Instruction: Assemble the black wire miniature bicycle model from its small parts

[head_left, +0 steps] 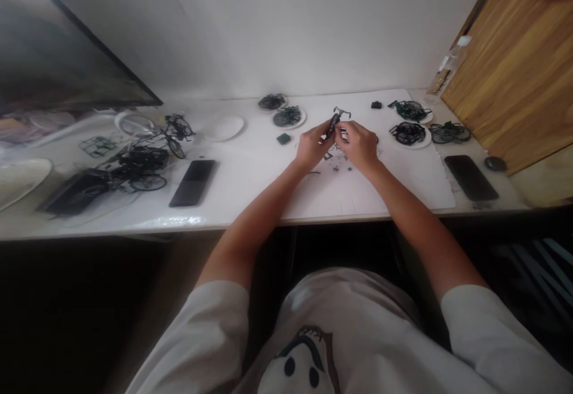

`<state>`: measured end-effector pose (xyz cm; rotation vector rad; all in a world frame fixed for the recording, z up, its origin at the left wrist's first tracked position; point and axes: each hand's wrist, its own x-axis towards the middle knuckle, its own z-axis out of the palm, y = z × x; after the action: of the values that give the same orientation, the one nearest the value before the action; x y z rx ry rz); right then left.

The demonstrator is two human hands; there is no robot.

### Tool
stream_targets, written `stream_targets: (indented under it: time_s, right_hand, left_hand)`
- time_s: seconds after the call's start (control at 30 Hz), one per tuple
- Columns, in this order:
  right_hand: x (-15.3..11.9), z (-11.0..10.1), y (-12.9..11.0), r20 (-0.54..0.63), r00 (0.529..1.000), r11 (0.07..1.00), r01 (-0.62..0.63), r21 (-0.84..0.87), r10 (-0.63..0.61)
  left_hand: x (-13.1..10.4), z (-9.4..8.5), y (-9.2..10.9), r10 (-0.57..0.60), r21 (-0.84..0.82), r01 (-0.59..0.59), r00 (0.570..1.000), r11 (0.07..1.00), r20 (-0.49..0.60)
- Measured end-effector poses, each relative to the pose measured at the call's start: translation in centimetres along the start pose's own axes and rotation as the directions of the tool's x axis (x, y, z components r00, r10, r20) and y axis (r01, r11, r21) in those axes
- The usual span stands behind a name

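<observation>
Above the white board [259, 185], both hands meet at a small dark model bicycle part [333, 124] with thin handlebars sticking up at its top. My left hand [312, 146] grips it from the left side. My right hand [359, 145] pinches at its right side, with thumb and forefinger pressed together on it. Its lower portion is hidden by the fingers. Under the hands lie several tiny loose parts [337, 169]. A small green block [283, 138] rests left of my left hand.
Plates of dark and green parts [289, 117] stand at the back and right [409, 134]. Assembled model bicycles [145, 161] crowd the left. Phones lie left [193, 183] and right [471, 177]. A bottle [449, 70] leans near a wooden panel [514, 71].
</observation>
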<state>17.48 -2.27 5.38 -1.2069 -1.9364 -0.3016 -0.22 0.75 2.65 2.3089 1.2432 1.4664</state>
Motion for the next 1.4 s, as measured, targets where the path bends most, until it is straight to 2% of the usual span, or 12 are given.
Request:
stream_targets:
  time_s: [0.23,0.43,0.53,0.67,0.8,0.93,1.07,1.2,1.4]
  right_hand:
    - [-0.1,0.5,0.2,0.022,1.0,0.999,-0.012,-0.047,0.013]
    - [-0.2,1.0,0.0,0.017,0.996,0.996,-0.089,-0.022,0.09]
    - [-0.2,1.2,0.0,0.017,0.988,0.987,-0.157,0.046,0.156]
    - [-0.1,1.4,-0.1,0.028,0.969,0.941,-0.246,0.232,0.246]
    - [-0.1,1.4,-0.3,0.023,0.958,0.896,-0.276,0.347,0.286]
    - [-0.1,0.9,-0.3,0.008,0.971,0.932,-0.233,0.277,0.24]
    - [0.0,0.1,-0.1,-0.026,0.992,0.985,-0.123,0.119,0.127]
    - [0.2,-0.6,0.1,0.009,1.0,1.0,-0.022,0.023,0.021]
    - [0.3,-0.4,0.4,0.039,0.999,0.999,0.015,-0.049,-0.013]
  left_hand:
    - [0.0,-0.1,0.2,0.008,-0.022,-0.007,1.0,1.0,0.007]
    - [0.0,-0.2,0.3,0.011,-0.026,-0.011,1.0,1.0,0.006]
    - [0.1,0.0,0.1,0.018,-0.015,-0.018,1.0,1.0,0.01]
    - [0.1,0.2,-0.5,0.023,0.01,-0.024,1.0,1.0,0.007]
    - [0.1,0.2,-0.6,0.031,0.024,-0.031,0.999,0.999,0.015]
    - [0.1,0.2,-0.2,0.03,0.019,-0.03,1.0,0.999,0.007]
    - [0.1,0.1,0.3,0.031,0.008,-0.031,0.999,0.999,-0.01]
    - [0.0,0.2,0.4,0.041,0.008,-0.041,0.999,0.999,-0.021]
    - [0.0,0.3,0.4,0.055,0.017,-0.054,0.998,0.998,-0.02]
